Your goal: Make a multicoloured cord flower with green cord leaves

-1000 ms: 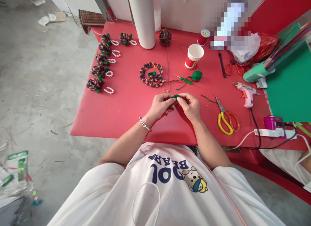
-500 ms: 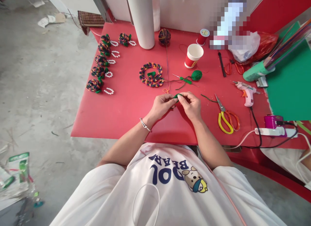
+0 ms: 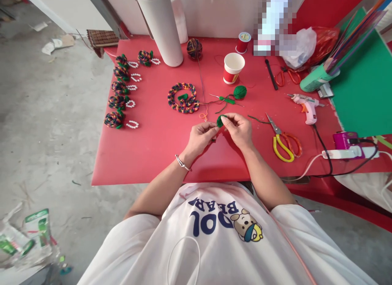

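Between my two hands is a small green crocheted piece, partly covered by fingers. My right hand pinches its upper right side between thumb and fingers. At its lower left, my left hand is closed with the fingertips touching it. Beyond my hands lies a multicoloured braided yarn strip curled in a ring, with a green bit inside. Green crocheted work with a needle or hook rests near a green yarn ball. To the right, scissors with yellow and orange handles lie by a green yarn tail.
Several yarn flowers with white bead loops line the left side. A paper cup, tall white bottle and multicoloured yarn ball stand at the back. At right are a glue gun, pliers and a power strip.
My fingers have parted a little, and more of the green piece shows between them. The camera view has shifted and tilted slightly; the table things lie as before.
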The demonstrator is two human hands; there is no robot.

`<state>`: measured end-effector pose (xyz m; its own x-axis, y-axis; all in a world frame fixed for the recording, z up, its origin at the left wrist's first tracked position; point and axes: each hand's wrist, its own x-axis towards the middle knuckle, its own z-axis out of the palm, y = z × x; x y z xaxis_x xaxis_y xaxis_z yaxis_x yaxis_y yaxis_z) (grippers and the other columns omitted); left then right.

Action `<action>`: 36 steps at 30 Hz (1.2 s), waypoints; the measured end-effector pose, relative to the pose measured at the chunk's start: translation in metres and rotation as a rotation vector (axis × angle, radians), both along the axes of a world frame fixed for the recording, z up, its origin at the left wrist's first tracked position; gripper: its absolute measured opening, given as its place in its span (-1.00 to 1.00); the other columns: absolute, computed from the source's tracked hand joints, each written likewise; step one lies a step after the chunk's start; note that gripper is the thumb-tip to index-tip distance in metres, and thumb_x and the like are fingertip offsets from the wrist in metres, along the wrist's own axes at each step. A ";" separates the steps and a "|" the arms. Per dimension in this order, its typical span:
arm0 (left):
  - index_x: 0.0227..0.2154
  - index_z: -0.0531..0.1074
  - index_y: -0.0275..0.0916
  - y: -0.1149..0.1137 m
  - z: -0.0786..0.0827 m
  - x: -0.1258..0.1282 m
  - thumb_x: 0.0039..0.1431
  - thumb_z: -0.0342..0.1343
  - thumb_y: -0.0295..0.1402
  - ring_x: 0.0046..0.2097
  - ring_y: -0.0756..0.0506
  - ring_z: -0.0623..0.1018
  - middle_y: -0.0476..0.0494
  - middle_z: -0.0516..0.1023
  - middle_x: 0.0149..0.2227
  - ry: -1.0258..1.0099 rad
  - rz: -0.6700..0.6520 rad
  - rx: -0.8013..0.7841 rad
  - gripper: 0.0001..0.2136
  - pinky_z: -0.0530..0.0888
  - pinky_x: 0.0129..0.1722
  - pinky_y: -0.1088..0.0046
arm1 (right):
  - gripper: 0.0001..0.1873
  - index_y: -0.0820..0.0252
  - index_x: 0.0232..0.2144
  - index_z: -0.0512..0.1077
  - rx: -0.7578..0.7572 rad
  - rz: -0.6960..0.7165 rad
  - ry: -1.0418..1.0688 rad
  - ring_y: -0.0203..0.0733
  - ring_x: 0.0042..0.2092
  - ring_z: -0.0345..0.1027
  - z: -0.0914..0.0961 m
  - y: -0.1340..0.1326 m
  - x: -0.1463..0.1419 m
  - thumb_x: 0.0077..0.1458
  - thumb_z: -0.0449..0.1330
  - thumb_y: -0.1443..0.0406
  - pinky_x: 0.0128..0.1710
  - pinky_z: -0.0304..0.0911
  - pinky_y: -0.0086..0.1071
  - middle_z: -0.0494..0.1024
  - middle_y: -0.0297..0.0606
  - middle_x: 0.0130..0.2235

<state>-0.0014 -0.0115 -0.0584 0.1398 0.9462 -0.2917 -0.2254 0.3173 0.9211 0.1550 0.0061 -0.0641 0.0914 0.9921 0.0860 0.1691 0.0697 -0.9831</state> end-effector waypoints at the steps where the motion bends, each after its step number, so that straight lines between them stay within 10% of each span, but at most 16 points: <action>1: -0.35 0.60 -0.26 0.000 0.001 0.000 -0.10 0.46 -0.07 -0.65 0.11 0.27 0.05 0.45 -0.61 -0.006 0.000 -0.005 -0.62 0.16 -0.65 0.54 | -0.59 0.11 -0.31 0.62 0.009 0.006 -0.028 -0.20 -0.32 0.50 0.001 -0.001 0.000 0.13 0.35 -0.10 -0.23 0.45 -0.31 0.68 -0.27 -0.33; 16: -0.55 0.51 -0.25 0.000 -0.005 0.003 0.04 0.42 0.04 -0.71 0.13 0.18 0.09 0.28 -0.74 0.056 -0.064 0.027 -0.56 0.07 -0.69 0.54 | -0.56 0.09 -0.41 0.59 -0.056 -0.057 0.160 -0.17 -0.31 0.50 -0.012 0.002 -0.002 0.06 0.39 -0.14 -0.19 0.46 -0.25 0.62 -0.32 -0.41; 26: -0.44 0.50 -0.26 -0.001 0.003 0.003 -0.07 0.46 -0.01 -0.71 0.12 0.24 0.03 0.52 -0.58 -0.044 -0.012 -0.035 -0.58 0.17 -0.75 0.53 | -0.47 0.04 0.01 0.64 0.139 -0.107 -0.121 -0.13 -0.18 0.57 -0.002 0.001 0.023 0.27 0.24 -0.17 -0.11 0.48 -0.23 0.72 -0.16 -0.05; 36: -0.32 0.62 -0.28 -0.002 0.002 -0.004 -0.02 0.45 -0.12 -0.60 0.13 0.39 -0.08 0.62 -0.39 -0.048 0.036 -0.003 -0.67 0.20 -0.71 0.59 | -0.61 0.14 0.01 0.65 0.073 -0.443 -0.944 0.15 0.02 0.57 0.013 -0.083 0.127 0.37 0.12 0.12 0.08 0.43 -0.01 0.71 0.03 -0.02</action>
